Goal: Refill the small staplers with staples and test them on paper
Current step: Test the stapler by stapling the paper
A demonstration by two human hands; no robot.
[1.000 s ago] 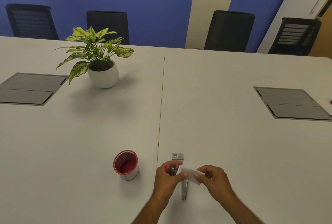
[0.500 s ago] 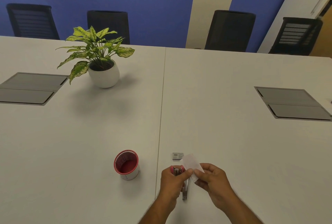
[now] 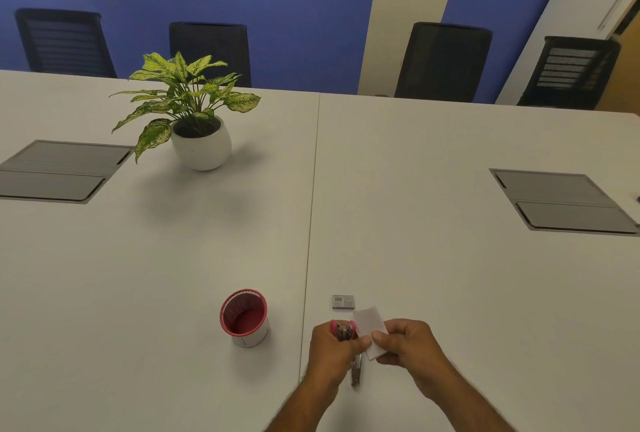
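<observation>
The left hand (image 3: pixel 332 348) grips the pink stapler (image 3: pixel 343 331), its mouth end pointing away. The right hand (image 3: pixel 405 345) pinches the paper slip (image 3: pixel 370 324) just right of it (edge touching), both above the surface (image 3: pixel 450 275)

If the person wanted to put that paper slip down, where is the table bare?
Bare table stretches right of the centre seam, between the staple box and the grey floor-box lid. Also left of the red cup, toward the potted plant. It is crowded around the left hand and right hand.
</observation>
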